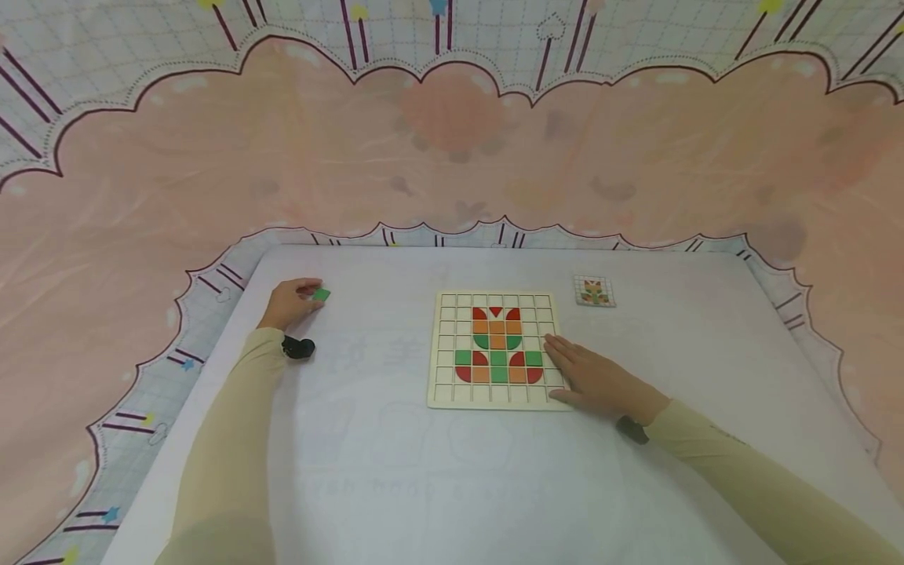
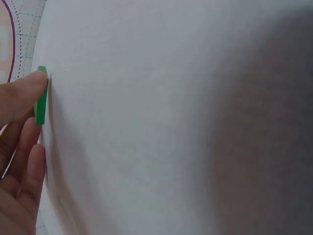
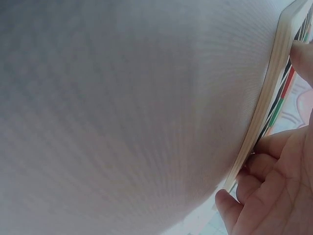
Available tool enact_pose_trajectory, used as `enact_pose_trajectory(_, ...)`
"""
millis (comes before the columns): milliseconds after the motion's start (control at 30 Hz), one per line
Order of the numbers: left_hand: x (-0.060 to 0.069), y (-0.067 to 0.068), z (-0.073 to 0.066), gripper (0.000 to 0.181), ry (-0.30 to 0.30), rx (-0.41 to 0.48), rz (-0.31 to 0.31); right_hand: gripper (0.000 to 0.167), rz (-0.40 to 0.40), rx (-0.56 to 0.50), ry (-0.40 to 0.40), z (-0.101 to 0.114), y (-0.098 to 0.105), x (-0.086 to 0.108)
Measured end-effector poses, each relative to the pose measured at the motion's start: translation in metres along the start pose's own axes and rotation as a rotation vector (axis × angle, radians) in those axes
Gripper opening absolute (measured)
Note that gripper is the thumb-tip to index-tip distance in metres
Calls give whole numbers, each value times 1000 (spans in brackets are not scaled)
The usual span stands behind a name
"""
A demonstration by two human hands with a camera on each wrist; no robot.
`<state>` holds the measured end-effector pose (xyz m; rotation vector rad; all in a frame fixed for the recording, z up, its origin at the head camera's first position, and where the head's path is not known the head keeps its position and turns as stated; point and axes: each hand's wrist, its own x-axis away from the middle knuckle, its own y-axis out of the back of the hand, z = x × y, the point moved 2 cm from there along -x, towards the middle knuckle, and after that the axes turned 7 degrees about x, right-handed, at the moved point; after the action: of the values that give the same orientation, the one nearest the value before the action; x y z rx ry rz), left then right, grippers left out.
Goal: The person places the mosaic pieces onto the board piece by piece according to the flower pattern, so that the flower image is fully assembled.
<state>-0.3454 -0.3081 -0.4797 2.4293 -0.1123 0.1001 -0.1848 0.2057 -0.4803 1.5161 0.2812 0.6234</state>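
Observation:
Between the thumb and fingers of my left hand (image 1: 290, 303) is a green square tile (image 1: 321, 295), pinched just over the table's left side. The left wrist view shows the same tile (image 2: 41, 98) edge-on under the thumb. My right hand (image 1: 593, 378) rests on the right edge of a wooden grid board (image 1: 445, 392), its fingers fairly straight and the thumb near the lower right corner. Red, orange and green pieces (image 1: 497, 341) form a flower-like pattern on the board. In the right wrist view, the fingers touch the board's side (image 3: 266, 98).
A small pattern card (image 1: 594, 291) with a similar flower picture lies behind and right of the board. All of this is on a white-covered table (image 1: 395, 471). A peach and checked patterned cloth (image 1: 339, 149) surrounds the tabletop.

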Motion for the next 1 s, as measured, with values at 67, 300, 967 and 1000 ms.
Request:
enact_pose_trajectory(67,1,-1,0,46,0,6,2,82,3,-1,-4,0,0,0)
enact_pose_trajectory(300,1,-1,6,43,-9,-18,37,82,7,-3,-10,1,0,0)
enact_pose_trajectory(967,5,3,11,38,20,-64,103,82,-11,6,18,1,-1,0)
enact_pose_trajectory(1000,5,3,11,38,18,-65,101,82,-11,5,18,1,-1,0)
